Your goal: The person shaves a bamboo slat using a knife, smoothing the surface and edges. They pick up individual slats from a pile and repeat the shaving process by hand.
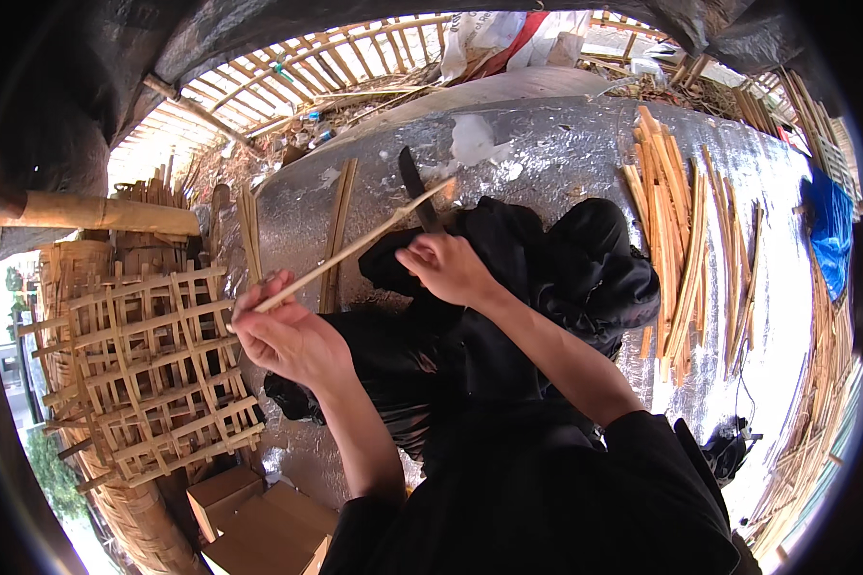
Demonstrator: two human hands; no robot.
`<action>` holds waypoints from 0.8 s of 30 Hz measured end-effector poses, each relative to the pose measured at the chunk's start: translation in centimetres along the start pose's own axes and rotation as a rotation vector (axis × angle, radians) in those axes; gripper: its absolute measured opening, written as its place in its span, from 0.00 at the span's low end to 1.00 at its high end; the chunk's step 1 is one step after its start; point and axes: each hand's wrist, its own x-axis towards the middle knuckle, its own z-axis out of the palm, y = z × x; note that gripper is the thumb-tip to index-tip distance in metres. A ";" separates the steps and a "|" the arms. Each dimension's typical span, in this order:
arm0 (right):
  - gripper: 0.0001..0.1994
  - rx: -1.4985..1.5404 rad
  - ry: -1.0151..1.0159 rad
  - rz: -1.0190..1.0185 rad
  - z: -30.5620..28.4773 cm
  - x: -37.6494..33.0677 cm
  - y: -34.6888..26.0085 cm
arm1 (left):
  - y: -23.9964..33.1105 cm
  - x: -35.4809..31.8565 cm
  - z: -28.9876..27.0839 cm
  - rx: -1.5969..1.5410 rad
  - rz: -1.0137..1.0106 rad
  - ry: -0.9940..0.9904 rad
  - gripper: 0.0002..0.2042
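My left hand [292, 335] is closed around the lower end of a thin, pale bamboo strip [355, 246], which slants up to the right. In my right hand [446, 268] is a knife with a dark blade [412, 177]; my fingers hide most of its handle. The blade points away from me and crosses the strip near its far end. From this view I cannot tell whether blade and strip touch. Both hands are above my lap, which is covered in black clothing [489, 335].
Split bamboo strips [676, 230] lie in bundles on the silvery sheet [566, 144] to the right. At left stands a woven bamboo lattice [153, 369], with a cardboard box [268, 527] below it. A blue plastic bag [828, 230] hangs far right. Bamboo fencing [307, 72] runs along the back.
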 end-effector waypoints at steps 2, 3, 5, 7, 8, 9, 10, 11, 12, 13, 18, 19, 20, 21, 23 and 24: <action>0.17 -0.360 0.288 -0.174 2.2 -2.3 4.9 | -0.2 0.9 0.2 -0.161 -0.093 0.162 0.22; 0.17 -0.358 0.279 -0.176 2.8 -3.3 6.6 | -0.3 1.4 0.3 -0.153 -0.092 0.168 0.22; 0.19 -0.434 0.363 -0.143 3.6 -4.2 9.1 | -0.4 2.6 0.7 -0.295 -0.001 0.160 0.22; 0.20 -0.474 0.309 -0.087 4.1 -3.1 11.2 | 1.0 4.3 1.4 -0.243 0.086 0.224 0.24; 0.21 -0.515 0.261 -0.018 3.9 -2.7 12.0 | 2.1 5.1 1.8 -0.249 0.076 0.218 0.24; 0.21 -0.517 0.270 -0.007 3.8 -2.1 12.7 | 3.3 5.8 2.1 -0.248 0.085 0.220 0.26; 0.23 -0.538 0.175 0.050 4.1 -1.0 12.7 | 4.7 6.5 2.4 -0.237 0.111 0.228 0.27; 0.25 -0.560 0.081 0.115 4.1 -0.3 12.5 | 5.7 7.0 3.4 -0.238 0.112 0.226 0.27; 0.25 -0.558 0.084 0.115 3.9 0.2 12.4 | 6.7 7.3 4.5 -0.244 0.164 0.220 0.28; 0.24 -0.528 0.023 0.173 3.9 0.7 11.7 | 7.2 7.4 4.9 -0.242 0.224 0.217 0.29; 0.17 -0.080 -0.153 0.409 0.5 1.3 10.6 | 4.2 8.3 5.3 -0.189 0.120 0.171 0.28; 0.15 0.084 -0.158 0.425 1.1 1.5 12.7 | 2.6 8.3 5.8 -0.157 0.064 0.173 0.27; 0.12 0.247 -0.176 0.429 1.5 1.7 13.2 | 2.0 8.6 6.2 -0.116 0.018 0.182 0.26; 0.12 0.248 -0.177 0.425 1.6 1.7 13.7 | 1.9 8.7 6.6 -0.116 0.023 0.181 0.26; 0.11 0.537 -0.111 0.430 1.5 1.3 13.8 | 2.0 8.6 8.2 -0.126 -0.030 0.131 0.26; 0.11 0.536 -0.108 0.429 1.2 1.5 13.9 | 1.9 8.9 8.5 -0.129 -0.030 0.130 0.26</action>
